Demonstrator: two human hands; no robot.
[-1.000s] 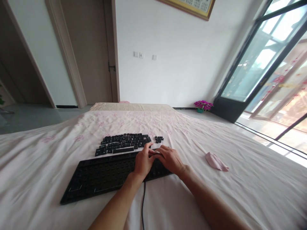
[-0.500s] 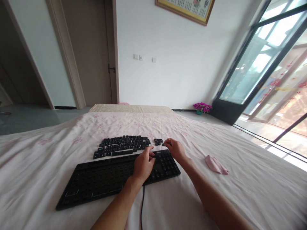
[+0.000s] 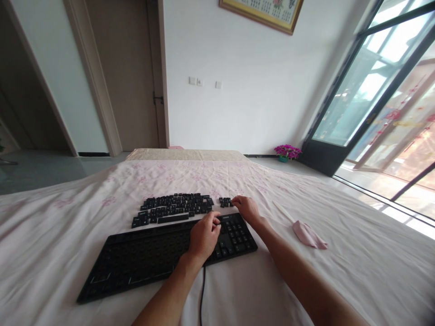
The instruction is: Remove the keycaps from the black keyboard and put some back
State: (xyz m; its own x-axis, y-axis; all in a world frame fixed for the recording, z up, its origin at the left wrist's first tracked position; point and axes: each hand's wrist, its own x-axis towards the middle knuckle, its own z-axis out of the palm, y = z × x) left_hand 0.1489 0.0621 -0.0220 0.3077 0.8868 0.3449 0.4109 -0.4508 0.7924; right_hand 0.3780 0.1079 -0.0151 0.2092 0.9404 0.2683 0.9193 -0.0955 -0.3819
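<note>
A black keyboard (image 3: 146, 253) lies at a slant on the bedcloth, its left and middle part stripped of keycaps, its number pad still capped. My left hand (image 3: 205, 233) is over the keyboard just left of the number pad, thumb and fingers pinched together; what is between them, if anything, is too small to make out. Beyond the keyboard, my right hand (image 3: 247, 209) pinches at the edge of a small cluster of loose keycaps (image 3: 224, 202), fingertips closed on a black keycap. Many more loose keycaps (image 3: 176, 204) lie in rows behind the keyboard's left part.
A pink cloth (image 3: 309, 234) lies to the right on the pale floral bedcloth (image 3: 285, 280). The keyboard's cable (image 3: 202, 294) runs toward me. Past the bed stand a pot of magenta flowers (image 3: 287, 151), a closed brown door (image 3: 125, 81) and a glass door (image 3: 343, 108).
My left hand's fingers have drawn together and dipped slightly toward the keyboard. My right hand stays by the small keycap cluster. The view has shifted slightly.
</note>
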